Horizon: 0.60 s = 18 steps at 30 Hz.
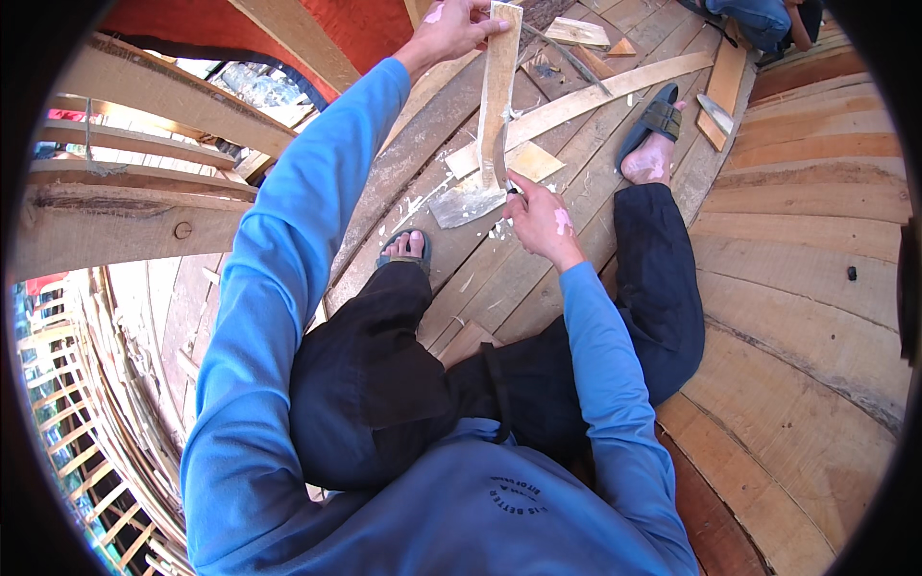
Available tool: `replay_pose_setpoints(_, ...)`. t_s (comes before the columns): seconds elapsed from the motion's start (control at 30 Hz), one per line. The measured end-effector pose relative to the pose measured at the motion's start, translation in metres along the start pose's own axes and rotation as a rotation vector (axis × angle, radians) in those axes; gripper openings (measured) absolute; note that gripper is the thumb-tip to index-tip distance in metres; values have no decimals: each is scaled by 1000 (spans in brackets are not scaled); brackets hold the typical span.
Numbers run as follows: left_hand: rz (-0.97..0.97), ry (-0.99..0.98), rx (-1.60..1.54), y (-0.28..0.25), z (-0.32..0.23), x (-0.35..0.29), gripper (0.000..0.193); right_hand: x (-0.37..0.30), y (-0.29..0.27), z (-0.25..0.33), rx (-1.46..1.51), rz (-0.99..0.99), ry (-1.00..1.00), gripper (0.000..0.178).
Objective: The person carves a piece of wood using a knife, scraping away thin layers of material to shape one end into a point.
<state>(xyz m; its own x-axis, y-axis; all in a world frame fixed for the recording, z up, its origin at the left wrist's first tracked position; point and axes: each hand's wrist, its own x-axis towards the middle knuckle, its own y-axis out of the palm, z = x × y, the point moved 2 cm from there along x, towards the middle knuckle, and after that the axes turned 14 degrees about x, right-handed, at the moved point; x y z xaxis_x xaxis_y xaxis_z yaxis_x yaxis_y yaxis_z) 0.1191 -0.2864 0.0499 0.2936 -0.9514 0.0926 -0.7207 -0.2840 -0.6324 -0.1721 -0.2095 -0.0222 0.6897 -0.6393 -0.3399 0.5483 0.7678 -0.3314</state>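
Note:
My left hand (pixel 459 31) is closed around the upper end of a narrow wooden strip (pixel 497 82), held upright over the plank floor. At its lower end my right hand (pixel 543 221) grips what looks like a knife (pixel 512 191). Only a dark bit of it shows by the fingers, close against the strip. A flat grey piece (pixel 466 204) lies just left of that hand; I cannot tell whether it is wood or a blade. Pale shavings (pixel 415 204) are scattered around it. Behind the strip is a long curved board (pixel 605 104).
My sandalled feet stand either side of the work, the right foot (pixel 651 154) farther out. Curved hull-like planking (pixel 797 240) rises on the right. Timber beams (pixel 125 226) and a red cloth (pixel 365 34) are at left. Offcuts (pixel 576 34) and another person's leg (pixel 759 21) are at the far side.

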Motion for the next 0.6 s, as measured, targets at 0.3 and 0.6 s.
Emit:
replay_pose_setpoints(0.3,-3,-14,-5,-1,1,-2,27,0,1,0,56,23,28,47)
replay_pose_setpoints(0.6,1,5,-2,-1,-1,-3,27,1,5,-8,79,63,55,52)
